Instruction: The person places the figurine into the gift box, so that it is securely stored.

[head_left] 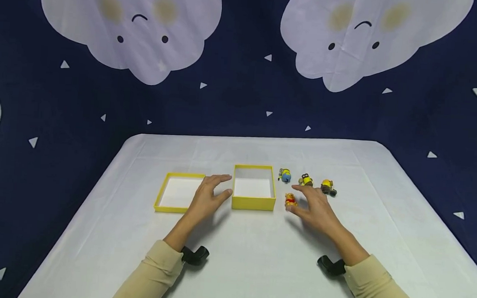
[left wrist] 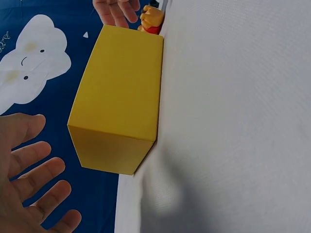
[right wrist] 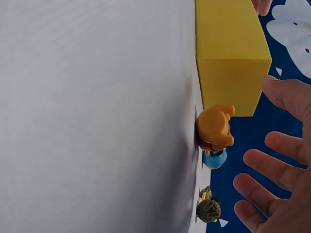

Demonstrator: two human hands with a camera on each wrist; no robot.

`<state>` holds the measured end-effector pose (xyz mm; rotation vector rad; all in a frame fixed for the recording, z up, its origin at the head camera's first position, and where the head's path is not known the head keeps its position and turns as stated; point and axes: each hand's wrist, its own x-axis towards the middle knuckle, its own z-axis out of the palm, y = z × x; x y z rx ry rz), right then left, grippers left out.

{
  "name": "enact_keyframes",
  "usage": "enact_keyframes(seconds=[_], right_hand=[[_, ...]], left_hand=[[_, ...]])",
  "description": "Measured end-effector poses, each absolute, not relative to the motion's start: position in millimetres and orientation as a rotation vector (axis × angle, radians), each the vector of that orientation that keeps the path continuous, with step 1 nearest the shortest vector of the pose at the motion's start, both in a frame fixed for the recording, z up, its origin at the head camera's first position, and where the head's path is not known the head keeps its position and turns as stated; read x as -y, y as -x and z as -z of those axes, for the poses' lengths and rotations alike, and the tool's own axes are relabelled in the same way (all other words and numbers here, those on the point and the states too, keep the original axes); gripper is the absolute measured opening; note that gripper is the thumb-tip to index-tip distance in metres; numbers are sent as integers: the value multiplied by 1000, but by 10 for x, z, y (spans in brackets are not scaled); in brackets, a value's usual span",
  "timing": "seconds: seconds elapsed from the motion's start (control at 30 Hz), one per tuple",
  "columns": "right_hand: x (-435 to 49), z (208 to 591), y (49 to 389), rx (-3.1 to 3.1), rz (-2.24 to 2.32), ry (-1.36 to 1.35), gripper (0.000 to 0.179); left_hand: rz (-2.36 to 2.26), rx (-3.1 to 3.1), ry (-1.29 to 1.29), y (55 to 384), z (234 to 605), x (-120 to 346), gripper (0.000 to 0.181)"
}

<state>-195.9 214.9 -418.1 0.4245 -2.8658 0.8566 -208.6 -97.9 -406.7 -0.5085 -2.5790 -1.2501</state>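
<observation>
A yellow open-topped box (head_left: 253, 203) with a white inside stands mid-table. Just left of it is my left hand (head_left: 207, 199), fingers spread and holding nothing; it overlaps the right part of a shallow yellow lid (head_left: 169, 209). To the box's right lies a small orange bear figure in a red top (head_left: 290, 199). My right hand (head_left: 316, 210) hovers around this bear with thumb and fingers apart. In the right wrist view the bear (right wrist: 214, 127) sits near the box corner, and the spread fingers (right wrist: 272, 167) hold nothing.
Behind the bear are a blue-and-yellow minion figure (head_left: 285, 175), a goggled minion figure (head_left: 306, 180) and a brown-and-yellow figure (head_left: 327, 187). A white cloth covers the table (head_left: 248, 259). A dark blue cloud-patterned curtain (head_left: 243, 76) hangs beyond its back edge.
</observation>
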Motion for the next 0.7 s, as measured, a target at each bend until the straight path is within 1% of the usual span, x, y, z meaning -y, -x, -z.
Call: enact_keyframes(seconds=[0.7], right_hand=[[-2200,4210,2115,2947,-872,-452,65]], left_hand=[[1398,2648,526,2224,4097,976,40]])
